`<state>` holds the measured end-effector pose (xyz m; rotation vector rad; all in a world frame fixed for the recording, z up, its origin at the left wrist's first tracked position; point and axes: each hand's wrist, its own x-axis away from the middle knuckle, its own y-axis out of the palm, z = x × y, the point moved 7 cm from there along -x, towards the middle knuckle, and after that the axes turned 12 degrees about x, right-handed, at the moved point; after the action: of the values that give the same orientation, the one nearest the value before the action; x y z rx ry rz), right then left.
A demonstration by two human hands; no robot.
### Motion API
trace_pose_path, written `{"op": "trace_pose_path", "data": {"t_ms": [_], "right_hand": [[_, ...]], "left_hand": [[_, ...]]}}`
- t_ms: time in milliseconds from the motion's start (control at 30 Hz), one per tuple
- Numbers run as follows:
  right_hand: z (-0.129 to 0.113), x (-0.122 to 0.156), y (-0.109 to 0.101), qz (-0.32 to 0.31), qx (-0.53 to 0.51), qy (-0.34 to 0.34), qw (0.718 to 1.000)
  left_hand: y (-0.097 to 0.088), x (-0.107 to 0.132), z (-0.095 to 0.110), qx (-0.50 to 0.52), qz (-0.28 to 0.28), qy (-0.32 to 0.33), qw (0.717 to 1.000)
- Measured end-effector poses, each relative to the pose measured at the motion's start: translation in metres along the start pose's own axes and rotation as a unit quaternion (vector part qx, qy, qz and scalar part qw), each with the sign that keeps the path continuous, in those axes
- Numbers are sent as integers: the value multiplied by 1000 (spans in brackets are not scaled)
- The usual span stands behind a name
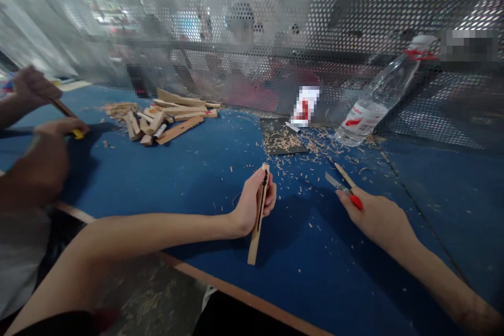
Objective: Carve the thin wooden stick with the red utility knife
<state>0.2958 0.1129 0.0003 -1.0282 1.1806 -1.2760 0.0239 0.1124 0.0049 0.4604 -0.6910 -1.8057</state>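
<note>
The left hand has its fingers closed around one pale wooden strip (black marks down its edge). The right hand's fingers grip one red-handled utility knife above the blue tabletop, among curled shavings.

A heap of wood strips lies on the workbench at the upper left of the frame. To its right lies a mat bearing wood shavings, and further right a plastic bottle stands tilted, both just before a perforated metal screen.
</note>
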Motion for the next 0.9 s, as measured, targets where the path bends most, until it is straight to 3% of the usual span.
{"op": "trace_pose_path", "data": {"t_ms": [333,533,700,900], "right_hand": [[-3,1,0,-49,47,13,998],[-2,0,3,-36,34,6,999],[-3,1,-3,21,-5,-2,1000],[-27,18,-22,93,-76,-58,991]], "left_hand": [[7,5,0,-35,-32,12,999],[15,21,-9,-120,-123,-13,985],[18,30,-18,-175,-184,-62,965],[20,27,-22,-226,-159,-117,954]]}}
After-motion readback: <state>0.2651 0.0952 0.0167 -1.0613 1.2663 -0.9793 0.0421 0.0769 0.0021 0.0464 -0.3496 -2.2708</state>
